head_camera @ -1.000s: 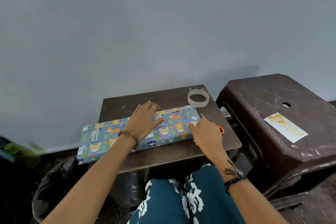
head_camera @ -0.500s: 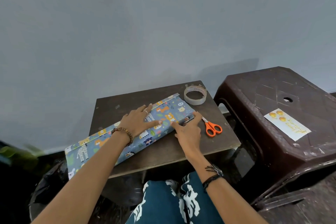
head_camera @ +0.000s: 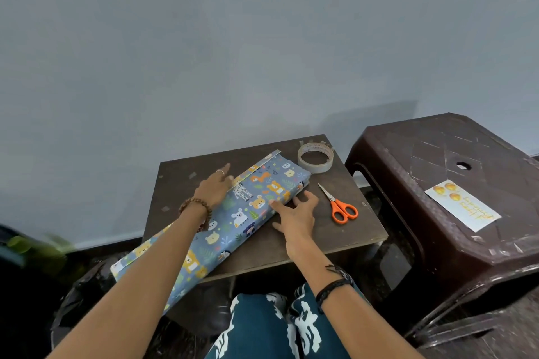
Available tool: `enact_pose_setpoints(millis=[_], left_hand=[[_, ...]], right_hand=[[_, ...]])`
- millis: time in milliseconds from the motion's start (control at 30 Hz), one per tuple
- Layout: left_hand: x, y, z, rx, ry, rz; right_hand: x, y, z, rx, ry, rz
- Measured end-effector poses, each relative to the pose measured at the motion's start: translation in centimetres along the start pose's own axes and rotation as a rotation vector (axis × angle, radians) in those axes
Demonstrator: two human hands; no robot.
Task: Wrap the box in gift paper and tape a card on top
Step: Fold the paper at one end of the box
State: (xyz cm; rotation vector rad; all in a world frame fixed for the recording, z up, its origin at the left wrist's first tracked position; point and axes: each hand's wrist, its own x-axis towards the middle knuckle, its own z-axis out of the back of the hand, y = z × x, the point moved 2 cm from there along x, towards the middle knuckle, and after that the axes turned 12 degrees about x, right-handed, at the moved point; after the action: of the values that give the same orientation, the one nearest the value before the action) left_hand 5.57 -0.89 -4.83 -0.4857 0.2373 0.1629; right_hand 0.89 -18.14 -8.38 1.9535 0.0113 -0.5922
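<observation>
A long box wrapped in blue animal-print gift paper (head_camera: 239, 213) lies diagonally across the small dark table (head_camera: 335, 230), its near end hanging off the front left edge. My left hand (head_camera: 214, 188) rests against the box's far long side, fingers straight. My right hand (head_camera: 297, 210) presses its spread fingers on the near side by the right end. A roll of clear tape (head_camera: 315, 158) sits at the table's back right. Orange-handled scissors (head_camera: 339, 207) lie right of my right hand. A white card with yellow balloons (head_camera: 462, 204) lies on the brown plastic stool (head_camera: 437, 160).
The brown stool stands close against the table's right side. A pale wall rises directly behind the table. My knees in patterned teal cloth (head_camera: 277, 326) are under the front edge. Dark bags (head_camera: 75, 297) and a green blur (head_camera: 35, 245) lie at the lower left.
The box has turned anticlockwise from lying across the table to a steep diagonal. My hands turned with it, and the scissors, hidden behind my right hand before, now show fully.
</observation>
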Motion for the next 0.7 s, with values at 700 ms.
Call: enact_pose_setpoints(millis=[700], left_hand=[[-6.7,-8.3,20.0,-0.439,-0.239,-0.433]], right_hand=[[-3.0,22.3,-8.5,0.004,0.705,0.369]])
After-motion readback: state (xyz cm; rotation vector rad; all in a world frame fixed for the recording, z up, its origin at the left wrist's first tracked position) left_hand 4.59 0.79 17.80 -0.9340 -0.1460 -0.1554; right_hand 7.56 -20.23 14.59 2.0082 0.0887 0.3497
